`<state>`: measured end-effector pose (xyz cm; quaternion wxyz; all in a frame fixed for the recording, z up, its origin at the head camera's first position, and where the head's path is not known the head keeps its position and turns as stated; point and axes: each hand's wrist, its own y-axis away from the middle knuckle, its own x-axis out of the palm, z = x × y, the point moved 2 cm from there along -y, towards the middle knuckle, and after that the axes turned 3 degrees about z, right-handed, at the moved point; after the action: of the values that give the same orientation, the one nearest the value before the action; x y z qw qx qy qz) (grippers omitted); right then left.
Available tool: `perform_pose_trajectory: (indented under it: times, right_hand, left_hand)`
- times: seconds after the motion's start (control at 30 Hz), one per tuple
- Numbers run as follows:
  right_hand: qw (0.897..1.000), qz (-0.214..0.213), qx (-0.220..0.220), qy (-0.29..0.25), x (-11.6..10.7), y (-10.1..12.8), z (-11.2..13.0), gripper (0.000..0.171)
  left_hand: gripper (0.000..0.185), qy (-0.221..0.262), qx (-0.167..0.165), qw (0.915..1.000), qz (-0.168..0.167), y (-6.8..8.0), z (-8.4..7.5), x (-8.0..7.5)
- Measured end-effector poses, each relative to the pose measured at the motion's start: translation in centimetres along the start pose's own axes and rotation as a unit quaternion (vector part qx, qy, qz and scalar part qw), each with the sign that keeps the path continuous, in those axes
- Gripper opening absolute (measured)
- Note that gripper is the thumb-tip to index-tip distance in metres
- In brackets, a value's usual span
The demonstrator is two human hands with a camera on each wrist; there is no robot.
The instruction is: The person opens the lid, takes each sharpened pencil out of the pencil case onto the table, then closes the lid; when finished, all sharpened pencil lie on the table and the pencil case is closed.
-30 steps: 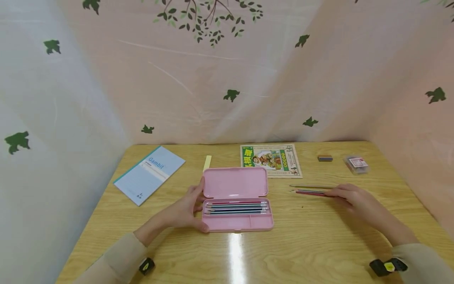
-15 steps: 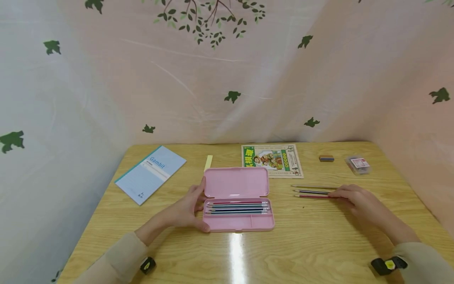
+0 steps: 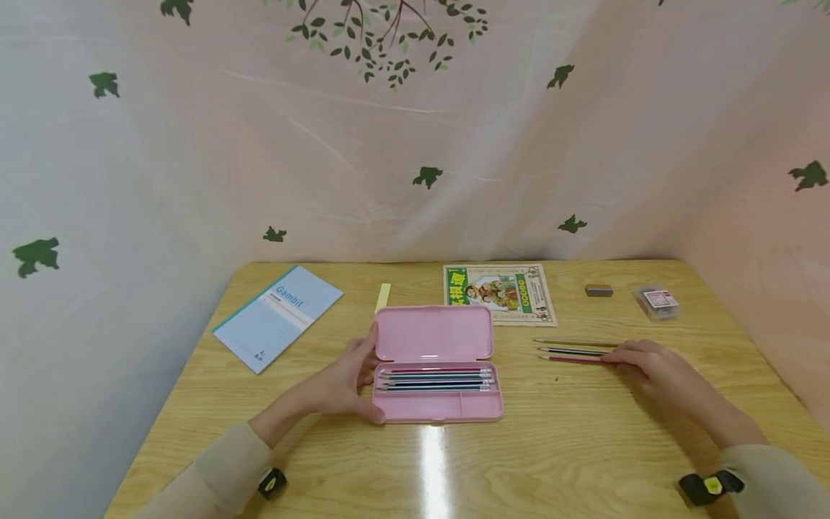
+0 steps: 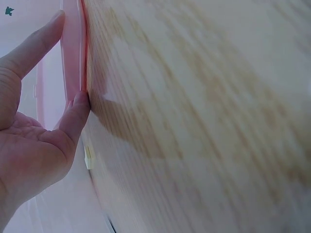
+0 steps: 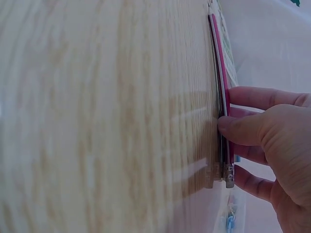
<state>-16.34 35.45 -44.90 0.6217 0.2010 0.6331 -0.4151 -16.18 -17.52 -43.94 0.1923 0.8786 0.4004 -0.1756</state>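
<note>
A pink pencil case lies with its lid raised, several pencils in its long back compartment. My left hand holds the case's left end, thumb at the front corner and fingers by the lid. In the left wrist view, a finger lies along the pink wall. To the right, my right hand pinches a red pencil near its eraser end. Beside it a dark striped pencil runs under the fingertips, and a gold pencil lies just behind.
A blue notebook lies at the left. Behind the case are a yellow strip and an illustrated sheet. At the back right are an eraser-like block and a small clear box. A printed curtain closes off the back.
The red pencil has come apart from the dark striped one, toward me, so the three pencils now lie spread. The left hand stays on the pencil case.
</note>
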Motion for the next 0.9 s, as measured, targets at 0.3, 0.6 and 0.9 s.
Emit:
perform_pose_trajectory:
  times: [0.3, 0.6, 0.9]
  right_hand:
    - [1.000, 0.005, -0.006, 0.000, -0.05, -0.06, 0.08, 0.040]
    - [1.000, 0.004, -0.009, -0.005, -0.10, -0.04, 0.17, 0.042]
    - [1.000, -0.008, -0.015, -0.002, 0.02, -0.12, 0.20, 0.044]
  left_hand:
    - [0.145, 0.005, 0.002, 1.0000, 0.002, -0.04, 0.14, -0.07]
    - [0.145, 0.009, 0.000, 1.0000, 0.005, -0.06, 0.20, -0.08]
    - [0.144, 0.006, 0.014, 0.9999, 0.004, -0.01, 0.14, -0.07]
